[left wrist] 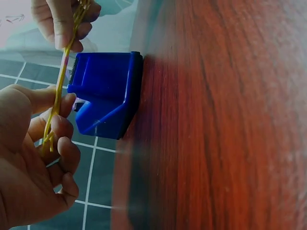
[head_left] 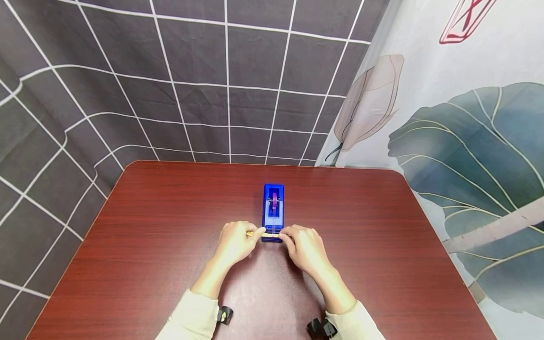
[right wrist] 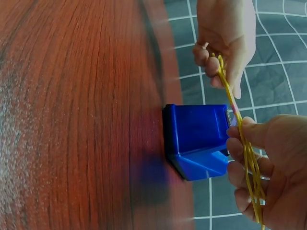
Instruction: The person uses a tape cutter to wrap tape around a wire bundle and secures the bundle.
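A blue tape dispenser (head_left: 273, 221) stands on the table, its purple-cored tape roll (head_left: 274, 201) towards the back. Across its front end, close by the toothed cutter, runs a bundle of thin yellow strands (right wrist: 248, 153) with looped ends. My left hand (head_left: 239, 241) pinches the bundle on one side of the dispenser, strands lying along the curled fingers. On the other side my right hand (head_left: 307, 248) pinches it between thumb and fingers. Between the two hands a short pinkish band (left wrist: 65, 61) shows on the strands, beside the cutter.
The reddish-brown wooden table (head_left: 170, 203) reaches back to a dark grey curtain (head_left: 195, 52) with white grid lines. A white curtain with leaf prints (head_left: 476, 146) hangs on the right. Black wrist devices (head_left: 321, 328) sit at the sleeves.
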Demonstrator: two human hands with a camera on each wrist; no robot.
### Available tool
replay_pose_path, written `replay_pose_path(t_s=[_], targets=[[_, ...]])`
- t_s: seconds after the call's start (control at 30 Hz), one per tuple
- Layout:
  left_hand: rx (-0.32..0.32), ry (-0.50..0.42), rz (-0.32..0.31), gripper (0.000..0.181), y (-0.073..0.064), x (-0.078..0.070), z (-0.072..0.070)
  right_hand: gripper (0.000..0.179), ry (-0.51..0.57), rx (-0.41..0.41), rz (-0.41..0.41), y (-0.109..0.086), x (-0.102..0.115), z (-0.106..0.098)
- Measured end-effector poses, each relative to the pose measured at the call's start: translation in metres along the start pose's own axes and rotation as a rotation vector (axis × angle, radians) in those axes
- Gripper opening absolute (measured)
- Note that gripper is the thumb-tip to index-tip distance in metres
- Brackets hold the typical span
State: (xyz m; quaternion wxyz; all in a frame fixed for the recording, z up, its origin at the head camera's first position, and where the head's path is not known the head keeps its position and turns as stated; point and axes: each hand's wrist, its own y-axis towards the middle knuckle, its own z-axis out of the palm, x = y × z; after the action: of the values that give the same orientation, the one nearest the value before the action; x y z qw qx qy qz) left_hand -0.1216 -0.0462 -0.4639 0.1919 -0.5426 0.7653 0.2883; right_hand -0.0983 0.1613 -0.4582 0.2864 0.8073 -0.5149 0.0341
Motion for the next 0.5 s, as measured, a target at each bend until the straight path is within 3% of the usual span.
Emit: replay_pose_path(t_s=[0.5], targets=[[-0.029,-0.027,-0.034,0.021,-0.0018,0.0005,0.002,0.004,0.009,-0.032,0.034,0.0,0.0008,0.0013]])
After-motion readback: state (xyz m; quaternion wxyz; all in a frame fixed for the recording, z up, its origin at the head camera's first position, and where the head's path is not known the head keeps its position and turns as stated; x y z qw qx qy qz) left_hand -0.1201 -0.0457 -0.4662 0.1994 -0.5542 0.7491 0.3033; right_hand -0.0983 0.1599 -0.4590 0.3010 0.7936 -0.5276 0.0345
